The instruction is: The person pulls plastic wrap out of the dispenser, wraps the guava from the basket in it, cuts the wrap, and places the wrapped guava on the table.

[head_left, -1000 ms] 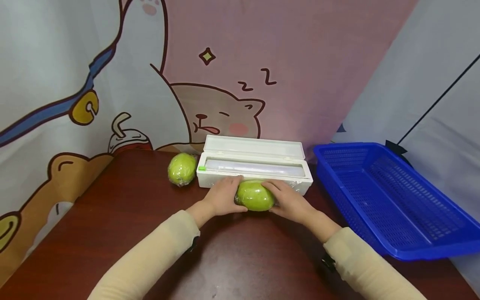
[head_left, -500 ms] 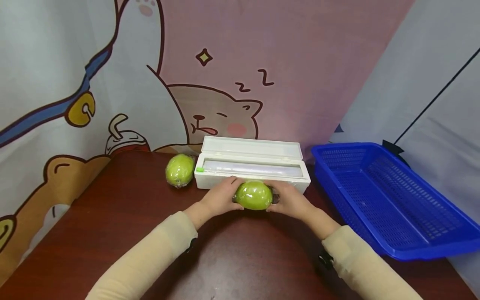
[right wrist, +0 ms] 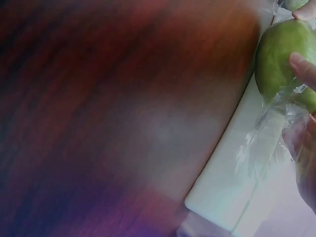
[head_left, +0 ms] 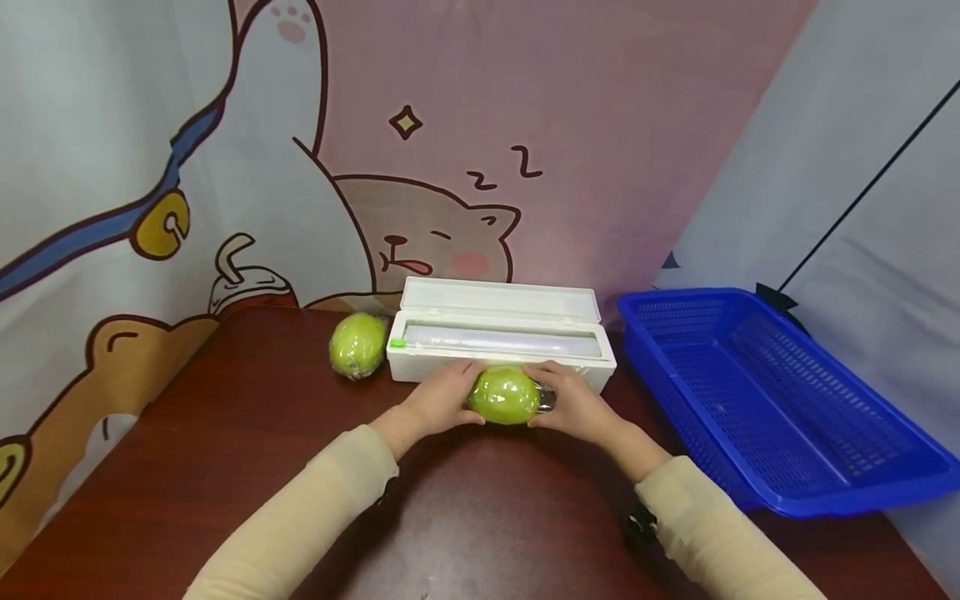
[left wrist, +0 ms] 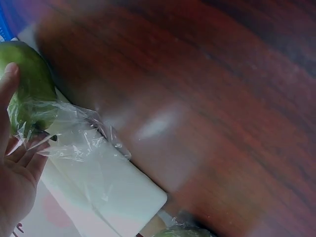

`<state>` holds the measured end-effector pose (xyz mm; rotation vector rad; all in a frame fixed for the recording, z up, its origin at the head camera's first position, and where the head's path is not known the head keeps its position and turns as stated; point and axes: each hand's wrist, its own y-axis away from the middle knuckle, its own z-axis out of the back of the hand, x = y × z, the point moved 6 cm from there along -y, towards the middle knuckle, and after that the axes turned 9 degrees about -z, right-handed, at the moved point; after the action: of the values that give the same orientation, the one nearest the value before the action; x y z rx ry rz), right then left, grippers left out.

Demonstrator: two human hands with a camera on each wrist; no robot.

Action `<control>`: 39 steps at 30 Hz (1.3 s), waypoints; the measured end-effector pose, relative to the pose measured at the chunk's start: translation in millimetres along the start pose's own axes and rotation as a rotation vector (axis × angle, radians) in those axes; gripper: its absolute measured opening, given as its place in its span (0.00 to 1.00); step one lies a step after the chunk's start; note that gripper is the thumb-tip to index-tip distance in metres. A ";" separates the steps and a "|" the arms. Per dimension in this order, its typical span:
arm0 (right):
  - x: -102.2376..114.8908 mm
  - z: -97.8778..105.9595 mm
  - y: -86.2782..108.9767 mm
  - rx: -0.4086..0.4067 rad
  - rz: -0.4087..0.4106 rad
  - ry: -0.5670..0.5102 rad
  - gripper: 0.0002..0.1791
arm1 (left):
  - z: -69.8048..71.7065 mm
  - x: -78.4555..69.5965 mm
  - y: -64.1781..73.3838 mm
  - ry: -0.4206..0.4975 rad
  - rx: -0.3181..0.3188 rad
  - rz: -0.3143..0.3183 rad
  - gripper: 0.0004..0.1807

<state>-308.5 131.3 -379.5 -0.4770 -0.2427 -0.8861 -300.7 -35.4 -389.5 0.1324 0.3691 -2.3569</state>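
Observation:
Between both hands is an oval green fruit (head_left: 504, 396) with cling film (left wrist: 79, 143) round it, held just in front of the white film box. My left hand (head_left: 442, 398) grips its left end, thumb towards me. On the other end my right hand (head_left: 576, 405) holds the fruit in the same way. Loose, crumpled film (right wrist: 259, 143) sticks out past both ends. A short dark stem (left wrist: 52, 137) shows through it in the left wrist view. The fingertips behind the fruit are partly hidden.
The white film box (head_left: 420, 367) stands lid up, its film roll (head_left: 498, 341) showing. Left of it sits another wrapped green fruit (head_left: 357, 345). A blue plastic basket (head_left: 750, 442) stands at the right on the dark wooden table (head_left: 247, 450).
Both hands keep hold of the fruit at nearly the same spot. The right fingers have shifted outward, and more film shows at that end. The head view has moved slightly.

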 end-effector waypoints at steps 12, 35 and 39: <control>-9.1 1.6 -2.9 0.062 -0.050 -0.065 0.40 | 0.8 3.6 0.1 0.053 0.022 -0.006 0.37; -10.1 0.6 -4.1 0.038 -0.090 0.170 0.40 | -0.6 9.6 -0.4 0.220 0.053 0.081 0.30; -10.2 -2.3 -5.6 0.076 -0.109 0.144 0.38 | 0.0 9.7 -0.9 0.218 0.070 0.083 0.30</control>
<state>-319.1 134.1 -383.9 -0.3299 -0.1707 -1.0100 -308.3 -41.2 -391.3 0.4327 0.3783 -2.2797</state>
